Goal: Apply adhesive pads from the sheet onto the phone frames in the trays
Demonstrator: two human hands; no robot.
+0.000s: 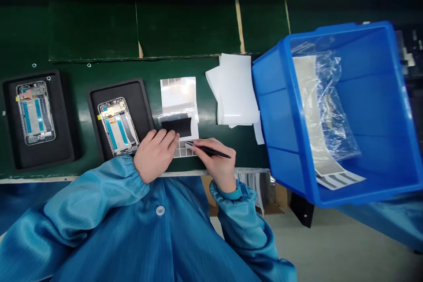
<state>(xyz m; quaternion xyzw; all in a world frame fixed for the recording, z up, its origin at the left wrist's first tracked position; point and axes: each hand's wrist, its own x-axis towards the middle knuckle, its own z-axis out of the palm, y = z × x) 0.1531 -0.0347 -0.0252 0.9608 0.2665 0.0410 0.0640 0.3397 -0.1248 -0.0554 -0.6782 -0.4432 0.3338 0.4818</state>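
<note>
At centre frame, your right hand (220, 163) grasps tweezers (214, 152); your left hand (156, 153) touches the sheet (178, 99), its grip too hidden to tell; the sheet looks light, flexible, likely best held by its edges.

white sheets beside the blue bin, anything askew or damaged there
Askew, yes: the white sheets lie at different angles rather than squared up, and one piece pokes out beside the blue bin. No clear damage shows.
</note>
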